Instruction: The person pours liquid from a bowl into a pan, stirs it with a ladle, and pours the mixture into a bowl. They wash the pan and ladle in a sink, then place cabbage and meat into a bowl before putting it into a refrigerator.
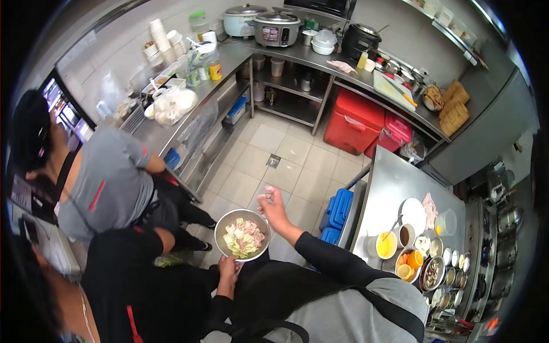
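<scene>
Overhead view. We see the left hand (pixel 227 273) gripping, fingers clenched, the rim of a round, polished steel bowl (pixel 219 231) of pale, chunky pieces, held above the tiled floor (pixel 297 154). The right hand (pixel 273 206) hovers beside the rim, fingers bunched; we cannot tell whether they pinch anything.

Your left hand (pixel 227 270) is curled in a grip close to your body; your right hand (pixel 272 204) is raised ahead, fingertips pinched together, forearm outstretched.

left hand (pixel 227 270) fingers out of sight beneath metal bowl (pixel 219 228)
</scene>
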Demonstrator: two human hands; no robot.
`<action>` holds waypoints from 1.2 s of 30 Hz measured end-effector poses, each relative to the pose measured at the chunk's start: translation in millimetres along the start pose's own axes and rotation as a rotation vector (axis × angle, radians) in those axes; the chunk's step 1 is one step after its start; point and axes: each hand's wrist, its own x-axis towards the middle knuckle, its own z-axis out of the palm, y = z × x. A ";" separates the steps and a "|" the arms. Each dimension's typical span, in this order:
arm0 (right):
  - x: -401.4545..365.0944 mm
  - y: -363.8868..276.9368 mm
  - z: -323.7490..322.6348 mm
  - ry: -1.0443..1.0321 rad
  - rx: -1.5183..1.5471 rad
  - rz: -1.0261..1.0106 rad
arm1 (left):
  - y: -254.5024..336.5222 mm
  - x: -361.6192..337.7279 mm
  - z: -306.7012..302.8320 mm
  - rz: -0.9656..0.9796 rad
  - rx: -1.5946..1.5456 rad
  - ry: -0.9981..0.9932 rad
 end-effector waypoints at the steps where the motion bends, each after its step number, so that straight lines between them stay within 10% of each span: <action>1: 21.6 -6.6 -17.6 0.036 -0.011 -0.015 | 8.2 25.0 20.5 -0.011 0.020 -0.015; 12: 136.1 -105.4 -211.9 0.796 0.206 -0.104 | 128.2 169.8 266.3 -0.197 0.446 -0.335; 23: 291.9 -192.6 -397.9 0.453 0.025 0.144 | 179.8 221.9 623.6 -0.048 0.553 -0.672; 32: 393.9 -263.9 -508.9 0.766 0.035 0.041 | 201.1 293.3 874.6 -0.129 0.703 -1.125; 34: 394.6 -276.3 -527.9 0.893 0.048 0.016 | 196.6 324.6 942.7 0.040 0.669 -1.137; 36: 401.5 -272.9 -553.3 1.054 0.081 -0.018 | 198.4 382.3 1026.5 0.667 0.798 -1.138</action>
